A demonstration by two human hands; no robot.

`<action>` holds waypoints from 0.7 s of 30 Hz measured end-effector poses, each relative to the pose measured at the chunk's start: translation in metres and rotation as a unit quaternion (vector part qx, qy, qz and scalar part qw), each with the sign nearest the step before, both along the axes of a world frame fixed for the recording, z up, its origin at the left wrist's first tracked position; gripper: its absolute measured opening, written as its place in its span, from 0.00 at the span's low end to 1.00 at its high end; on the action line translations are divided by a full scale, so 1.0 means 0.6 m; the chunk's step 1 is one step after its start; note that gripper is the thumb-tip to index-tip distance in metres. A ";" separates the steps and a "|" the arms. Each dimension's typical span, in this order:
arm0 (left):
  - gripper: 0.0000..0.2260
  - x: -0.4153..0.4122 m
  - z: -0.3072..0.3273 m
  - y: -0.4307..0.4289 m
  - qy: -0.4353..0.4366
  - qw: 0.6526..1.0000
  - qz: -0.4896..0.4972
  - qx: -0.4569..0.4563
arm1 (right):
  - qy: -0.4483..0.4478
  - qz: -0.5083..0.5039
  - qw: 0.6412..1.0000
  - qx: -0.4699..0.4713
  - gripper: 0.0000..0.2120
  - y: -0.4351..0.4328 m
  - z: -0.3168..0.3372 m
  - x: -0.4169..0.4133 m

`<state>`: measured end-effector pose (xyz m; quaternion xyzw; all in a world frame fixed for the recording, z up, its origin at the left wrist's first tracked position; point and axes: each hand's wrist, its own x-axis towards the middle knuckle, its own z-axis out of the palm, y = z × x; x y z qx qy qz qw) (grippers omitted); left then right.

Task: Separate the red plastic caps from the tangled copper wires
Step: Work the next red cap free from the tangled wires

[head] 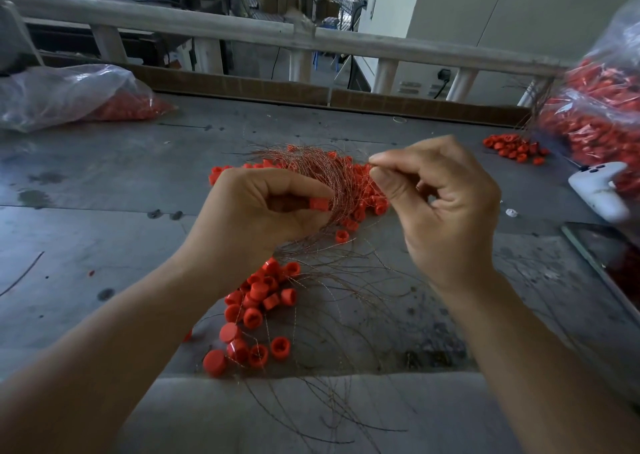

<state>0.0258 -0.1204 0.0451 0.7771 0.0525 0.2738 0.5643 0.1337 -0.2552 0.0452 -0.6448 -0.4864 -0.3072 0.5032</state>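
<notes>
My left hand (263,207) is raised over the grey table (86,183) and grips a bundle of tangled copper wires (329,176); one red cap (318,204) shows between its thumb and fingers. To its right, my right hand (440,204) pinches a thin wire strand at the bundle's upper edge between thumb and forefinger. A heap of red caps (363,190) lies under and behind the bundle. More loose red caps (256,304) lie near my left forearm, with loose wires (346,280) trailing toward me.
A clear bag of red caps (69,96) lies at the left back, a fuller bag (599,114) at the right. A small pile of caps (512,147) sits near it. A white controller (599,190) and a dark tablet (609,259) lie at the right edge. A railing (242,30) runs behind.
</notes>
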 end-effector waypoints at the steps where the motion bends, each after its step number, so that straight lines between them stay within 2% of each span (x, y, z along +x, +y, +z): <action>1: 0.10 0.000 0.000 -0.001 0.002 1.000 -0.003 -0.003 | -0.008 -0.002 1.000 -0.002 0.05 0.000 0.000 -0.001; 9: 0.14 -0.001 0.003 -0.002 0.011 1.000 -0.001 -0.022 | -0.072 0.003 0.997 -0.010 0.05 -0.005 0.006 -0.005; 15: 0.12 -0.002 0.004 -0.004 0.006 1.000 -0.006 -0.020 | 0.034 0.059 0.995 -0.078 0.05 0.003 -0.007 -0.014; 21: 0.13 -0.002 0.003 -0.002 0.004 0.999 -0.016 -0.031 | 0.076 0.080 0.991 -0.081 0.08 0.006 -0.010 -0.015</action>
